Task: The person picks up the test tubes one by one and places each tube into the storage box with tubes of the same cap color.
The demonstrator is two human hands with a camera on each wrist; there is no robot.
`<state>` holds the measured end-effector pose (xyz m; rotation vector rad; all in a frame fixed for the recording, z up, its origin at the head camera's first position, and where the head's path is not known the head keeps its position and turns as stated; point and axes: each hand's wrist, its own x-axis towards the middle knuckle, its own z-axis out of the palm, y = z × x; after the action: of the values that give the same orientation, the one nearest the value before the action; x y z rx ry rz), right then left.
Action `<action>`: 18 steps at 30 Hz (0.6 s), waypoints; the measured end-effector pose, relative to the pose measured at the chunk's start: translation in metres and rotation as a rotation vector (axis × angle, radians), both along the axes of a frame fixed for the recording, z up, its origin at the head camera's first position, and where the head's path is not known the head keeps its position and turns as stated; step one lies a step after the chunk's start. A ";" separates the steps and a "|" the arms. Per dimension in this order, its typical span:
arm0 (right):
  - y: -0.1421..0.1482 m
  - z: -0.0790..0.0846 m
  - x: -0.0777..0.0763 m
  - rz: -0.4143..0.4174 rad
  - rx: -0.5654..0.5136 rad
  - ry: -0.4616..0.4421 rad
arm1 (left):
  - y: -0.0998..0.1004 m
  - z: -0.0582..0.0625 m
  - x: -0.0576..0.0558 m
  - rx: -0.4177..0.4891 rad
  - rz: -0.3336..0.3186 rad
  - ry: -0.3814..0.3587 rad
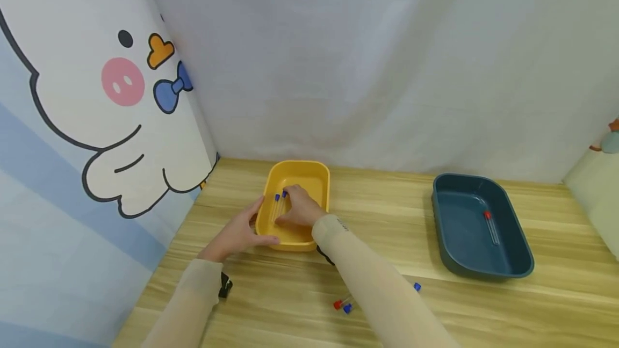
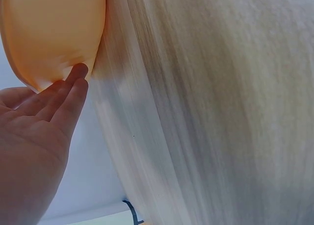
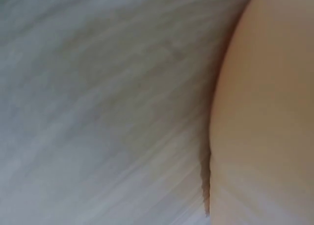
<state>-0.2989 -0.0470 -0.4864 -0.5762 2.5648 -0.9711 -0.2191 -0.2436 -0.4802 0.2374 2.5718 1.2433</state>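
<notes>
My right hand [image 1: 300, 209] reaches into the yellow tray [image 1: 327, 187] and pinches a clear tube with a blue cap [image 1: 284, 194], fingertips by the cap and thumb near the lower end. Just left of it, another blue-capped tube [image 1: 276, 205] lies on the tray floor. My left hand [image 1: 238, 234] steadies the tray's near left corner, its fairly straight fingers against the outer wall and its thumb along the front side. In the left wrist view, fingers [image 2: 73, 95] touch the yellow wall. The right wrist view shows only the tray's outside [image 3: 265, 117]; the right hand is out of it.
A dark blue tray [image 1: 464, 240] stands at the right with one red-capped tube [image 1: 490, 227] inside. On the wooden table, a red cap [image 1: 337, 304] and blue caps [image 1: 347, 309] of further tubes show around my right forearm, which hides part of them. A pale curtain [image 1: 362, 69] hangs behind.
</notes>
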 end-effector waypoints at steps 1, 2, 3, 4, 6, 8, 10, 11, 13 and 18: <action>0.000 0.000 0.000 -0.001 0.004 0.002 | 0.000 0.001 0.000 0.001 -0.002 0.002; -0.001 0.001 0.000 -0.002 0.008 0.002 | 0.000 0.001 0.000 0.001 -0.002 0.002; -0.001 0.001 0.000 -0.004 0.011 0.003 | 0.000 0.002 0.000 0.003 0.002 -0.003; -0.002 0.000 0.000 -0.004 0.015 0.005 | 0.000 0.001 0.000 0.003 0.001 -0.001; -0.002 -0.001 -0.001 -0.007 0.022 0.005 | 0.000 0.001 0.000 0.000 -0.002 0.006; -0.003 -0.003 -0.001 -0.007 0.027 0.004 | 0.001 -0.001 0.000 0.002 0.002 0.006; -0.003 -0.004 -0.001 -0.010 0.028 0.003 | 0.001 -0.002 0.000 0.000 0.000 0.010; -0.004 -0.004 -0.001 -0.011 0.026 0.003 | 0.001 -0.002 0.000 0.001 0.000 0.011; -0.004 -0.004 -0.001 -0.011 0.022 0.005 | 0.001 -0.002 0.000 0.000 0.003 0.008; -0.004 -0.001 -0.002 -0.007 0.009 0.027 | 0.000 0.001 0.000 0.006 -0.005 -0.009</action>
<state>-0.3008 -0.0508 -0.4879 -0.5819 2.5953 -0.9598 -0.2195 -0.2436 -0.4792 0.2388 2.5593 1.2472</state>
